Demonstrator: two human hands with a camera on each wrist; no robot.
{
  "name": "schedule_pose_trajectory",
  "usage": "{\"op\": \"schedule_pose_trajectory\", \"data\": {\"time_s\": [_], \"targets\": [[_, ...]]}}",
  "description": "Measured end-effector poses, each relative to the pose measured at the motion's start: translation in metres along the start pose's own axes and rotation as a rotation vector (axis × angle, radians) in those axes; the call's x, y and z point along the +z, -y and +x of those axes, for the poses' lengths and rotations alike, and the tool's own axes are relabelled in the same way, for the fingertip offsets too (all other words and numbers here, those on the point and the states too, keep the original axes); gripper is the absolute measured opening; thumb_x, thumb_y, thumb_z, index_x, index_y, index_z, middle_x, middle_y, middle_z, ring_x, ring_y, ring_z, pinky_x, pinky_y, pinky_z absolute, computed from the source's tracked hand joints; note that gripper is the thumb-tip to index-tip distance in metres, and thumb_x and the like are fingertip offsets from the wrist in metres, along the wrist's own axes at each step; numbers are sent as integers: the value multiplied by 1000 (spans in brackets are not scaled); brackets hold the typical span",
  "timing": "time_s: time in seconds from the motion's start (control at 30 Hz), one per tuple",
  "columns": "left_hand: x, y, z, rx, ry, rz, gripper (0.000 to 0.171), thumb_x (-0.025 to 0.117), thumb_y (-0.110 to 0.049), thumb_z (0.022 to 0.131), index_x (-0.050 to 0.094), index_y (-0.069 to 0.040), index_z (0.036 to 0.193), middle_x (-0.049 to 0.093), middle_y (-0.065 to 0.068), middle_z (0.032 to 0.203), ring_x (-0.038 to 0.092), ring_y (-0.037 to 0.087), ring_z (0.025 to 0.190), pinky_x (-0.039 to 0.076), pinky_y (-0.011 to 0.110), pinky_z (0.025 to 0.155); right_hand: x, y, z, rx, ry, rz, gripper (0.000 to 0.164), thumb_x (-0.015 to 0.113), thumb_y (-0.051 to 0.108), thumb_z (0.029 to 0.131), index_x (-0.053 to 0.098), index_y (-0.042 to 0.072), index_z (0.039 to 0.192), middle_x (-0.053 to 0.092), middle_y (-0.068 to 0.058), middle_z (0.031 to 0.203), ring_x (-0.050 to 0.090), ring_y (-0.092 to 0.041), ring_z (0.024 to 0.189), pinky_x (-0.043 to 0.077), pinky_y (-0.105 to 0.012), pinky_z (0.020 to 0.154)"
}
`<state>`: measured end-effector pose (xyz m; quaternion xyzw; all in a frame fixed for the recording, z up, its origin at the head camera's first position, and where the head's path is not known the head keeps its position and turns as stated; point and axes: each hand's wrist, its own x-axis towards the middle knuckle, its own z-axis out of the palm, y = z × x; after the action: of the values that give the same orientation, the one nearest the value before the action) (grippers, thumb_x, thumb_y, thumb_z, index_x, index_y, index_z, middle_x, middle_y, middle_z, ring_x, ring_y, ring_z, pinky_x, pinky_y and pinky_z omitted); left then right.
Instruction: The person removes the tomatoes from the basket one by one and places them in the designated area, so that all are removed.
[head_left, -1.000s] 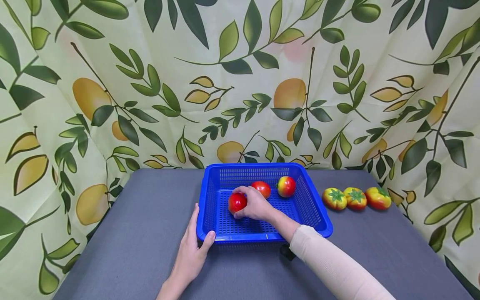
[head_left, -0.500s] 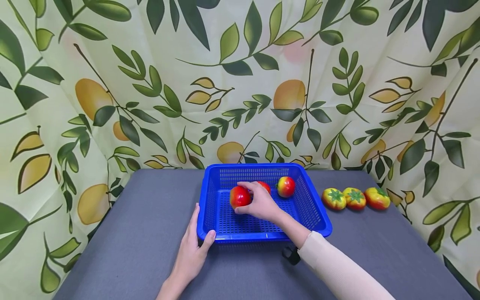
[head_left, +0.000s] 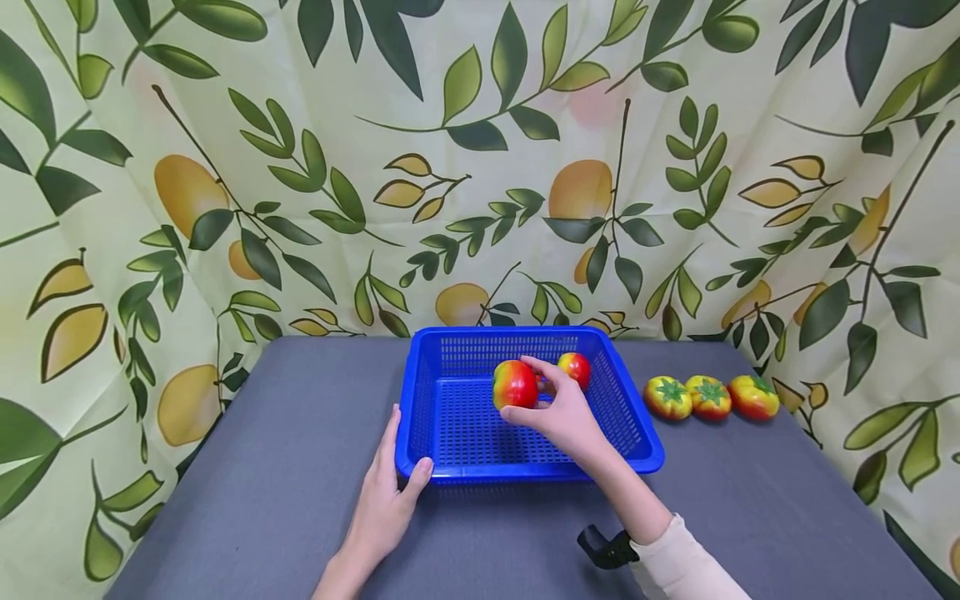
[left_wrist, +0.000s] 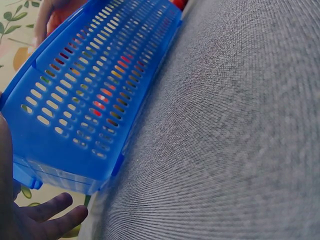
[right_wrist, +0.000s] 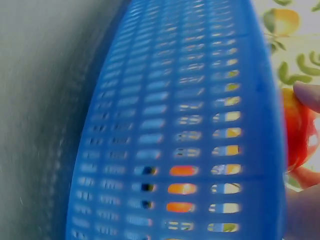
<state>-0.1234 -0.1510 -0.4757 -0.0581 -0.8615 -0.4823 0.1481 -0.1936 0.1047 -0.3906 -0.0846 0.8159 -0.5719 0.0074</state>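
My right hand [head_left: 566,417] pinches a red-and-yellow tomato [head_left: 514,385] between thumb and fingers, over the middle of a blue perforated basket [head_left: 487,473]. In the right wrist view the held tomato [right_wrist: 296,130] shows above the basket's rim. A second tomato [head_left: 576,369] lies near the basket's back right corner, and another is mostly hidden behind the right hand's fingers. My left hand [head_left: 382,504] rests at the basket's front left corner, thumb on the front rim, fingers straight along the left side. The left wrist view shows two extended fingers [left_wrist: 60,212] by the basket's end.
Three yellow-red tomatoes with green star-shaped tops [head_left: 709,397] sit in a row on the grey table [head_left: 300,433], right of the basket. A leaf-and-fruit patterned curtain [head_left: 480,167] stands behind. A black strap piece [head_left: 607,547] hangs at the right wrist.
My right hand has carried the tomato rightward across the basket and tilted it, so more of its yellow side shows. My left hand and the basket have stayed in place.
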Motion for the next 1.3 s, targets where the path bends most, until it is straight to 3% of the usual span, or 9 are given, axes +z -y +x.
{"op": "schedule_pose_trajectory", "data": {"time_s": [0.33, 0.47, 0.63, 1.03, 1.3], "targets": [[0, 2, 0, 35, -8, -9, 80, 59, -37, 98, 10, -26, 160, 14, -3, 163, 21, 25, 145, 26, 57, 109, -7, 2, -24, 81, -66, 178, 76, 86, 23, 76, 49, 25, 142, 39, -7, 140, 46, -29, 125, 52, -43, 90], [0, 2, 0, 48, -14, -14, 80, 60, -37, 98, 11, -27, 160, 16, -1, 162, 21, 22, 145, 26, 55, 110, -7, -1, -32, 96, -93, 201, 75, 87, 24, 76, 49, 27, 141, 38, -6, 143, 44, -30, 127, 52, -44, 90], [-1, 1, 0, 45, -14, -12, 80, 60, -36, 97, 8, -34, 158, 17, 0, 162, 21, 21, 145, 25, 55, 111, -7, -4, -39, 109, -106, 240, 76, 86, 22, 76, 49, 24, 142, 36, -5, 145, 41, -32, 131, 50, -44, 92], [0, 0, 0, 20, 1, 5, 80, 59, -35, 98, 6, -34, 158, 12, -5, 163, 19, 25, 146, 24, 58, 110, -22, -5, -51, 96, -159, 292, 76, 83, 17, 81, 43, 18, 145, 40, -8, 141, 45, -26, 128, 51, -29, 88], [-1, 2, 0, 30, -5, -3, 80, 60, -36, 98, 7, -33, 159, 13, -6, 162, 20, 24, 145, 25, 57, 110, -27, -7, -54, 100, -160, 298, 76, 82, 18, 82, 41, 16, 146, 39, -9, 141, 44, -26, 129, 51, -27, 88]]}}
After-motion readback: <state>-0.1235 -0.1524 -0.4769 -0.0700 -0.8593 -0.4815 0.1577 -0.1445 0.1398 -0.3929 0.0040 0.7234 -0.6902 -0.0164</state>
